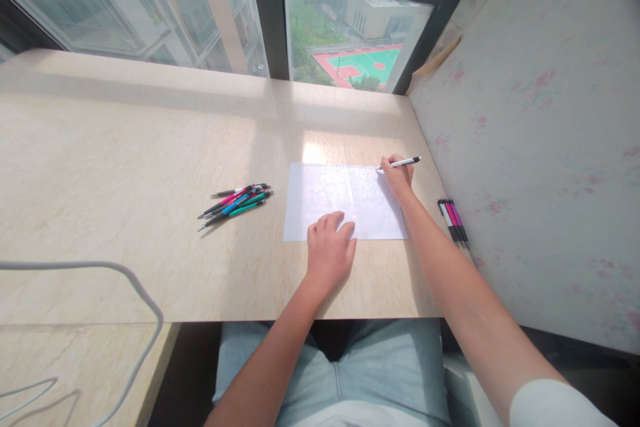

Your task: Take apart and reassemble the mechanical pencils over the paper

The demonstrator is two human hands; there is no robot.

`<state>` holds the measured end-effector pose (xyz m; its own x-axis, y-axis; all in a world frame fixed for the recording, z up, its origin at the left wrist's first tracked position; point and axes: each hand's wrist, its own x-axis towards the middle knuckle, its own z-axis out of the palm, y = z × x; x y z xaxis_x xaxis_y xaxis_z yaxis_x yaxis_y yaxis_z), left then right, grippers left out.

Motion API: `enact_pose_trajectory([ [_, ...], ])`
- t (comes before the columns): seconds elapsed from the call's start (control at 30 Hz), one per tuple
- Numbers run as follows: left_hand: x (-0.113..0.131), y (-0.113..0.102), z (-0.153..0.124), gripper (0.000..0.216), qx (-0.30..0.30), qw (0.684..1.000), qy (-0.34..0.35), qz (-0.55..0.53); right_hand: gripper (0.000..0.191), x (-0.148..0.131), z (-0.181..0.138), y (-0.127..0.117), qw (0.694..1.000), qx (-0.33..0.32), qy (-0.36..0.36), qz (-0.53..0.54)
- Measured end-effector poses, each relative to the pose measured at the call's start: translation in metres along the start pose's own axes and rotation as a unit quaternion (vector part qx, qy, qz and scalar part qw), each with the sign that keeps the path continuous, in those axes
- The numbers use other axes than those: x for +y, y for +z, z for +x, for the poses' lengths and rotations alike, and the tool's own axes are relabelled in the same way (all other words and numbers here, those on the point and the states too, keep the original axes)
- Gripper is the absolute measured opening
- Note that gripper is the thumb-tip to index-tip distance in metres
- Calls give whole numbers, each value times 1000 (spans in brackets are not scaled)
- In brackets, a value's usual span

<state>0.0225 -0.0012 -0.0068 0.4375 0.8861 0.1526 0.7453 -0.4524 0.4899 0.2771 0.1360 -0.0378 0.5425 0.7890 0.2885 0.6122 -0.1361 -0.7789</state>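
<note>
A white sheet of paper (340, 200) lies flat on the pale marble-look table (125, 147). My left hand (329, 247) rests on the sheet's near edge, fingers loosely curled and pressing it down. My right hand (397, 175) is at the sheet's far right corner, closed round a white pen (403, 162) whose tip touches the paper. A loose pile of several pens (237, 200), pink, blue, green and black, lies to the left of the sheet.
A few more pens (454, 219) lie in a row by the table's right edge, against a floral-patterned wall (540, 133). A grey cable (100, 273) loops over the near left. Windows (200, 13) run along the far edge.
</note>
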Motion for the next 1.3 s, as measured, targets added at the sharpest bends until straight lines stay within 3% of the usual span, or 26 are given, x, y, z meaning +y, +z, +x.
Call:
enact_pose_trajectory([
  [0.23, 1, -1, -1, 22, -5, 1000, -3, -11, 34, 2, 2, 0, 999, 20, 1, 28],
  [0.3, 1, -1, 0, 22, -5, 1000, -5, -11, 38, 4, 2, -2, 995, 36, 30, 84],
  [0.43, 1, -1, 0, 22, -5, 1000, -7, -9, 48, 8, -7, -10, 947, 70, 105, 296],
  [0.57, 0, 0, 0, 22, -3, 1000, -6, -11, 52, 9, -28, -24, 915, 87, 116, 377],
  [0.67, 0, 1, 0, 22, -1, 1000, -4, -9, 51, 9, -47, -37, 904, 94, 126, 397],
  [0.77, -1, 2, 0, 22, 1, 1000, 3, -8, 41, 7, -66, -49, 898, 42, 137, 416],
  [0.87, -2, 2, 0, 22, 4, 1000, 3, -8, 54, 1, -84, -58, 898, 14, 146, 415],
  [1.13, -2, 1, 0, 23, 7, 1000, 8, -7, 50, -14, -135, -74, 893, 32, 149, 423],
  [1.3, -2, 1, -2, 22, 7, 1000, 10, -3, 50, -17, -147, -79, 888, 45, 179, 422],
])
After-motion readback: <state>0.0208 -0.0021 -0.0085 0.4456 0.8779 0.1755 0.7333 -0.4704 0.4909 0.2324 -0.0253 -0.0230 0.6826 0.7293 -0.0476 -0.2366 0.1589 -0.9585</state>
